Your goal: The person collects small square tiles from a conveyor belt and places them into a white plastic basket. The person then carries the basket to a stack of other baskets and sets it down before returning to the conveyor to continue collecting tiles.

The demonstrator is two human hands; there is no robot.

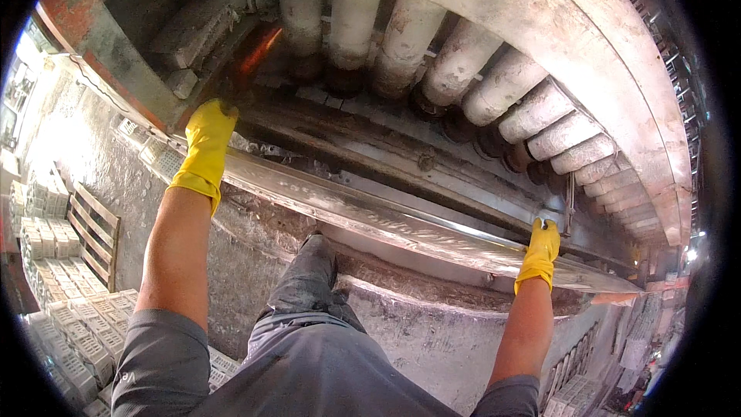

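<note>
My left hand (205, 147), in a yellow rubber glove, is at the left end of a long metal rail (370, 212), beside the worn red frame post (108, 54). Its fingers curl over at the edge; what they grip is hidden. Far to the right along that rail, my right hand (539, 253), also in a yellow glove, is closed. A small pale bit shows at its fingertips, too small to name. Beyond both hands lies a dark, dirty trough (370, 158). A thin upright metal rod (570, 205) stands just right of my right hand.
A row of thick pale cylinders (405, 42) sits behind the trough, under a broad curved metal beam (571, 23). An orange glow (261, 50) shows at the far left. Stacked pale perforated blocks (81, 316) and a wooden pallet (94, 235) stand on the left floor.
</note>
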